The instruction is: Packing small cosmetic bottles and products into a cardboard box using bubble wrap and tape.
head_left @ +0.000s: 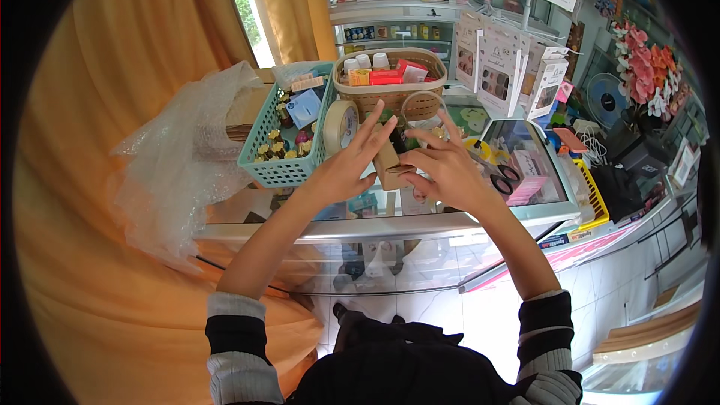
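Note:
A small brown cardboard box is between my hands, over the glass counter. My right hand has its thumb and a bent finger on the flap at the near end, with its index finger raised. My left hand lies along the box's left side, fingers stretched out and apart; whether it presses on the box is hard to tell. Just beyond the box stands a dark bottle, partly hidden by my fingers. A wide roll of tape stands on edge beyond my left hand. Black-handled scissors lie right of my right hand.
A teal plastic basket with small bottles and boxes is at the left, beside bubble wrap. A tan basket holds white-capped containers and boxes. Hanging nail-set packs and pink boxes occupy the right. An orange curtain borders the left.

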A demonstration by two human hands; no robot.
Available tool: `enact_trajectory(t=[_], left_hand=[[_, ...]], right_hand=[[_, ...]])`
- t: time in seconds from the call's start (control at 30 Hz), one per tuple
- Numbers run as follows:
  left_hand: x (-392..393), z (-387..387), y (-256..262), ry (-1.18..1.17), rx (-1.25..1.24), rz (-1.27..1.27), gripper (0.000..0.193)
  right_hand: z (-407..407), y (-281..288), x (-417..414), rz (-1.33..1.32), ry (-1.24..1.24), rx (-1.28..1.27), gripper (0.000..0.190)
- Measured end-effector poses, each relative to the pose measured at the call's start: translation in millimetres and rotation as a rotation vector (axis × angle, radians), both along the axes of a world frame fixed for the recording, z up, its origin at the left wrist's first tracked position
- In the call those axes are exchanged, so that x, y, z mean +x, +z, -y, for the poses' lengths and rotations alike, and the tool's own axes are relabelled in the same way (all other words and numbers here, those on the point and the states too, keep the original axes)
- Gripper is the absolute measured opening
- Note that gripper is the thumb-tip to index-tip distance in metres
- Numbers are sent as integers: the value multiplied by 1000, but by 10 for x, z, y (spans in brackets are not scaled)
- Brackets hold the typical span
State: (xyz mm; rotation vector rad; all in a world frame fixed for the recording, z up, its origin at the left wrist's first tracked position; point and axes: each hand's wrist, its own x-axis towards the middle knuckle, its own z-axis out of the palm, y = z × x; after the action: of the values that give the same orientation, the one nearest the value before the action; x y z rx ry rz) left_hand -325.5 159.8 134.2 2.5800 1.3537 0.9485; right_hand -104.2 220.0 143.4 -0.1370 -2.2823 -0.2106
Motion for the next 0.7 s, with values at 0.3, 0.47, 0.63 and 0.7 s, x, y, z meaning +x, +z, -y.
enact_trajectory(t=[0.3,0.47,0.63,0.7], left_hand=[[78,128,160,-146,-43,187,103],[36,112,130,-183,-33,136,92],[57,139,203,-92,62,27,83],[79,156,263,-44,100,-34,80]], right_hand=[[7,9,-68,256,50,-309,21],[22,25,-81,229,95,-373,21],[37,15,-69,225,80,-452,21],[34,15,-58,235,83,-475,22]])
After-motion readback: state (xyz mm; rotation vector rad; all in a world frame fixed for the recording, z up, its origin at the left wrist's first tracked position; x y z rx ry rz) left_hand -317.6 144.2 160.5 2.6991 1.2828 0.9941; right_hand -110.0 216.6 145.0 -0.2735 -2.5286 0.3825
